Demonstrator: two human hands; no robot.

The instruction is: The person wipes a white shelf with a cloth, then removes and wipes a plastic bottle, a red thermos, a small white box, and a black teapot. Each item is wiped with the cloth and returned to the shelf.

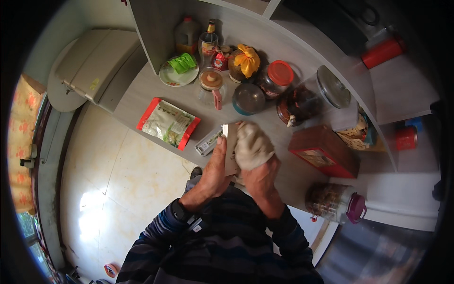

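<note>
My left hand (214, 174) grips a flat pale box (230, 152) by its side, held upright in front of my body, thumb along its edge. Bunched in my right hand (261, 179) is a beige cloth (253, 145), pressed close against the box's right face; the cloth looks blurred. Just beyond my left thumb a small silvery pack (209, 141) lies on the counter (220, 117). To its left rests a red and white pouch (168, 122) with writing on it. My hands hide part of the box.
A glass pitcher with pink handle (212, 88), a dark bowl (249, 99), a red-lidded jar (276, 78) and a large glass jar (308, 99) stand behind. A wooden box (323, 151) and purple-lidded jar (333, 202) are at right. A plate (173, 80) holds a green packet (183, 63).
</note>
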